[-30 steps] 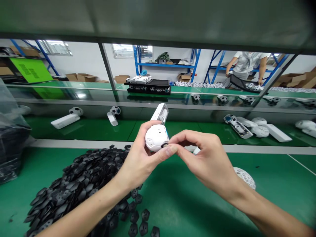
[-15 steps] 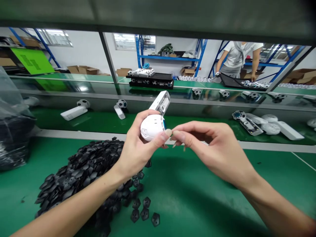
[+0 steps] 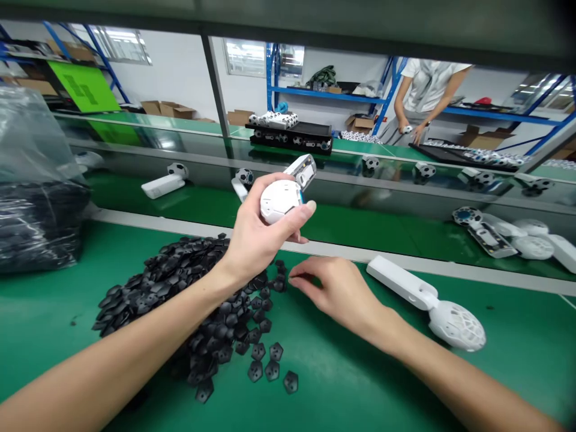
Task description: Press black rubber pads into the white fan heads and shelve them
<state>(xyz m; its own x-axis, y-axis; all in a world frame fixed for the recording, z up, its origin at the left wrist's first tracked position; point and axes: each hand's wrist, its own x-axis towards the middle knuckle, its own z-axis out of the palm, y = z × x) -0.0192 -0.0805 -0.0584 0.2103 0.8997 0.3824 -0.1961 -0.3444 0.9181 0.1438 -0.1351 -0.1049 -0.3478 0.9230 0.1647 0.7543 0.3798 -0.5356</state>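
My left hand [image 3: 258, 240] is wrapped round a white ball-headed device [image 3: 278, 201], raised above the bench. Its short handle, with an opened side showing inner parts, points up and away, and a blue part shows at the ball's right edge. Lower down, my right hand [image 3: 337, 294] is at the bench with thumb and forefinger tips together, beside a few loose black pentagon pieces [image 3: 279, 282]. Whether a piece is between those fingertips is hidden. A large heap of black pentagon pieces [image 3: 153, 288] lies under and left of my left forearm.
Right of my right hand lies another white device [image 3: 405, 285] with a lattice head. A clear bag of black pieces [image 3: 38, 222] stands at left. Beyond the pale ledge [image 3: 202, 231], several devices rest on a green belt [image 3: 360, 222]. Across it, a person [image 3: 427, 102] handles parts.
My right hand has left the ball and moved down and left to the loose black pieces. The lattice-headed device now shows. My left hand keeps its hold; the view has shifted.
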